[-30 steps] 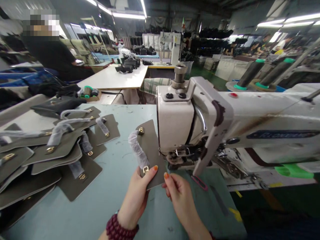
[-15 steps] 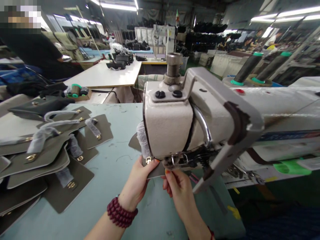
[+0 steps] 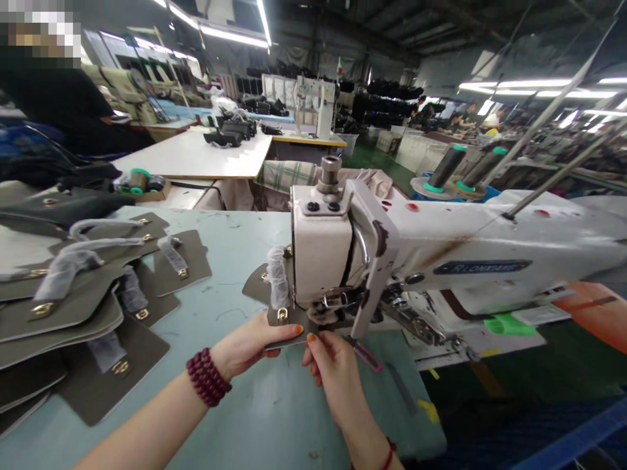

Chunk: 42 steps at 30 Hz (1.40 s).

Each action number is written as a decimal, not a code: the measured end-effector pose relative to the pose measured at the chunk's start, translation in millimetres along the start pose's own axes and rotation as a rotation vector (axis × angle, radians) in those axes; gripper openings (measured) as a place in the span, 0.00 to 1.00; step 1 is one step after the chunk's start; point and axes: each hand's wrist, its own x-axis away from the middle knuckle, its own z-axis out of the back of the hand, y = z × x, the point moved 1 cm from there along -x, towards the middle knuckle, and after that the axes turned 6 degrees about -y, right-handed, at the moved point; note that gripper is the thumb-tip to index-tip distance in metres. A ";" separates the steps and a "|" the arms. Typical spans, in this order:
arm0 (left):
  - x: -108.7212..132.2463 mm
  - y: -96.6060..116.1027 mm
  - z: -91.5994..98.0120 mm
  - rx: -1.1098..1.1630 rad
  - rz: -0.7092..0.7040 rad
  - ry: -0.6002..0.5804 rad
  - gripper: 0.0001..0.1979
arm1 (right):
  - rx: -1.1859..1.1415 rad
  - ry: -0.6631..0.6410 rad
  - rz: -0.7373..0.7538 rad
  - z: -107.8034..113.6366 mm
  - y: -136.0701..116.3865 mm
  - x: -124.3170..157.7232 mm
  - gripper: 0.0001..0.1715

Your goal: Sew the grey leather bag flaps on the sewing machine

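A dark grey bag panel (image 3: 255,284) lies under the head of a white sewing machine (image 3: 321,254). It carries a handle wrapped in white film (image 3: 278,282) and a gold buckle (image 3: 283,315). My left hand (image 3: 257,338) grips the panel's near left edge, thumb on top and fingers beneath. Close by, my right hand (image 3: 336,372) is closed, thumb and fingertips pinched at the near edge just in front of the presser area. The machine head hides the panel's right part and the needle.
Several similar grey panels (image 3: 98,287) with wrapped handles are piled at left. Pink-handled snips (image 3: 368,358) lie right of my right hand. Thread cones (image 3: 445,166) stand behind the machine. A person in dark clothes (image 3: 53,98) is at far left, beyond a white table (image 3: 191,153).
The panel's near edge has swung slightly, with more of its handle showing left of the machine head. My left hand lies flatter along the edge. The camera view has shifted back and to the right.
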 end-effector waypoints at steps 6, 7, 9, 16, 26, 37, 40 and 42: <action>-1.6 0.1 -1.6 -0.036 -0.047 -0.005 0.13 | -0.028 0.006 0.006 0.2 11.6 -3.1 0.23; -1.4 -1.0 -2.3 -0.039 -0.044 0.011 0.13 | -0.036 0.012 0.005 -0.1 12.6 -3.4 0.23; -1.2 -3.3 -3.2 -0.027 -0.037 0.029 0.13 | -0.051 0.029 -0.005 -1.5 13.0 -4.0 0.23; -1.9 -5.1 0.5 0.029 0.018 0.032 0.12 | -0.076 0.091 -0.002 -8.7 8.3 -7.2 0.25; -5.7 4.6 4.8 -0.019 0.045 0.156 0.15 | -0.067 0.192 0.032 -21.8 16.4 -12.6 0.27; -6.8 0.9 6.9 0.005 0.045 0.197 0.13 | -0.166 0.267 0.033 -35.3 12.7 -16.0 0.23; -7.0 -8.4 6.8 0.049 0.002 0.205 0.12 | -0.120 0.265 0.054 -34.2 11.3 -15.6 0.23; -6.4 -12.9 5.5 0.090 -0.032 0.238 0.11 | -0.082 0.254 0.064 -33.2 11.3 -15.2 0.23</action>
